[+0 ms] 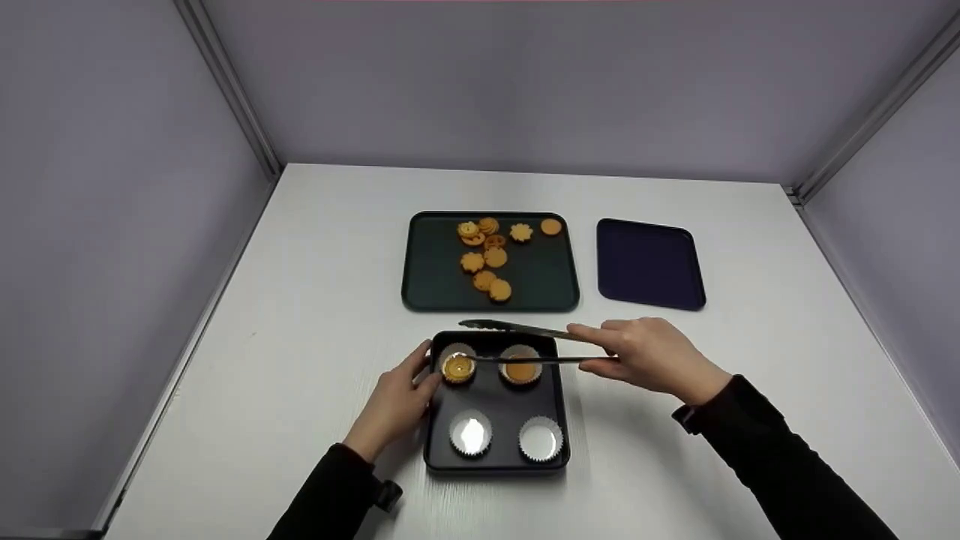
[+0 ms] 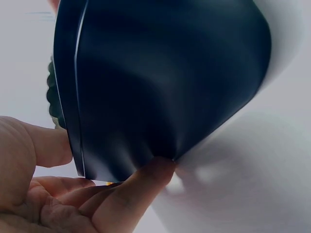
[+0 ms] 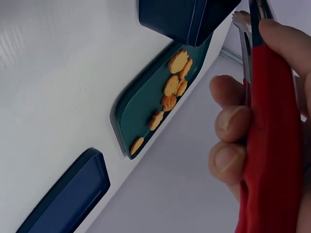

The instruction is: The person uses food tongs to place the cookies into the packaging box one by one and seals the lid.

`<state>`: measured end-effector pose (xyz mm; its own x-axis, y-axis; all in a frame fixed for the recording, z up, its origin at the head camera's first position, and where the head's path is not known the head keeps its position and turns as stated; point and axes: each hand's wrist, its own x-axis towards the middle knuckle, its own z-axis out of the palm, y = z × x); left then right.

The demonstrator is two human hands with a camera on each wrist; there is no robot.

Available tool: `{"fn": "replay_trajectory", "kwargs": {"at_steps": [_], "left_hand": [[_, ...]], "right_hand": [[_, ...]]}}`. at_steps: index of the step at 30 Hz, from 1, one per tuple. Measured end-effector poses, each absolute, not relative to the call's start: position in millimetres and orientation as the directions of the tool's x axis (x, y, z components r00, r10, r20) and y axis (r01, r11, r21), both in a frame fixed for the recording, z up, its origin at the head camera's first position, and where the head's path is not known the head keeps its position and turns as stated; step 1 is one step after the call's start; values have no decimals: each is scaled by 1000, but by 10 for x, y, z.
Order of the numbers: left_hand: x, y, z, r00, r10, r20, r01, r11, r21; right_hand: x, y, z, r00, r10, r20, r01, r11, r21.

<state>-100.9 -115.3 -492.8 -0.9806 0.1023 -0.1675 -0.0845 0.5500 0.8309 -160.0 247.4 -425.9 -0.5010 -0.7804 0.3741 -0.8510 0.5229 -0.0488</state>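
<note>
A dark rectangular tin point(image 1: 499, 405) holds white paper baking cups. A round cookie point(image 1: 458, 370) sits in the back-left cup, another cookie point(image 1: 522, 371) in the back-right cup; the two front cups show bare shiny bottoms. My left hand point(image 1: 397, 397) grips the tin's left side, thumb and fingers around its corner in the left wrist view. My right hand point(image 1: 649, 352) holds metal tongs point(image 1: 517, 328) by their red handle point(image 3: 274, 126). The tongs' arms are spread, one passing over the back cups with its tip at the left cookie, the other above the tin's back rim.
Behind the tin lies a dark green tray point(image 1: 435, 277) with several cookies point(image 1: 496, 257) of round, flower and pretzel shapes. A smaller navy tray point(image 1: 649, 262) lies to its right. Grey panels point(image 1: 487, 90) enclose the white table point(image 1: 315, 300) at the back and both sides.
</note>
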Motion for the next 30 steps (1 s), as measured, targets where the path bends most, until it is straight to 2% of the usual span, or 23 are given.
{"fn": "replay_trajectory", "kwargs": {"at_steps": [7, 12, 20, 25, 30], "left_hand": [[-1012, -1160, -4941, -979, 104, -173, -89, 548, 832], [-1011, -1159, -4939, -980, 102, -169, -88, 540, 837], [-1011, -1161, -4942, -982, 100, -162, -84, 541, 837], [-1006, -1162, -4947, -983, 95, -157, -80, 549, 832], [-1004, -1156, -4947, -984, 94, -150, -73, 554, 830]], "right_hand": [[-1637, 2545, -4179, -501, -752, 428, -852, 516, -89], [-1678, 2568, -4159, -546, -710, 445, -824, 552, -129], [-1743, 2543, -4182, -677, -604, 421, -705, 696, -134], [-1801, 2506, -4198, -775, -547, 318, -614, 770, -172], [-1863, 2472, -4227, -841, -504, 194, -536, 823, -187]]}}
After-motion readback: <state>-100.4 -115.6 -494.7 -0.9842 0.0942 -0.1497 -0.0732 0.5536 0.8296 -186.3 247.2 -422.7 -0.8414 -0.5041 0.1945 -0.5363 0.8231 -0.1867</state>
